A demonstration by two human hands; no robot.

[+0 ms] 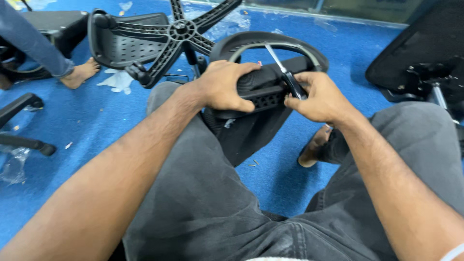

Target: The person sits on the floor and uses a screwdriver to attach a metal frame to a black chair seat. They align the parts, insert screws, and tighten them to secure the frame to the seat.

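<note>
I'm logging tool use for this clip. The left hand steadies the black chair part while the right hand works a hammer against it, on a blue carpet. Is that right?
Not quite: the head view shows the right hand holding a screwdriver, not a hammer. The left hand does steady the black chair part, above the blue carpet.

Chair headrest part (263,89) on lap: left hand (223,86) on its left end, right hand (319,99) with screwdriver (285,72) on its right, star base (179,31) behind it, screws (253,163) on floor below.
</note>
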